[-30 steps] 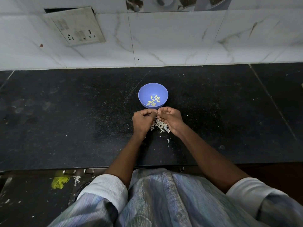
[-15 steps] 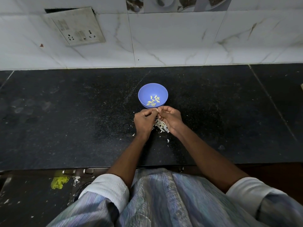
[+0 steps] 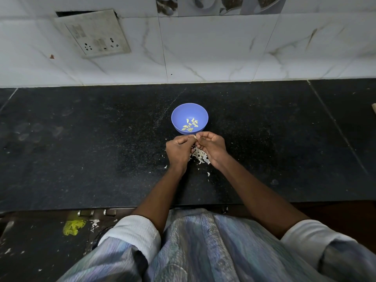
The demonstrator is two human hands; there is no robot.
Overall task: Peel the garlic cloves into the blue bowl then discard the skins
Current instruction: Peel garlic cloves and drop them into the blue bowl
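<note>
Though pinched, clove (image 3: 195, 137) barely visible.

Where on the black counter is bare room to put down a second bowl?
Bare counter lies left of the blue bowl and right of it toward the seam. Crowded: below the bowl, where both hands work above the garlic skins.

Single head view – looks forward and down, close over countertop (image 3: 81, 149)
</note>
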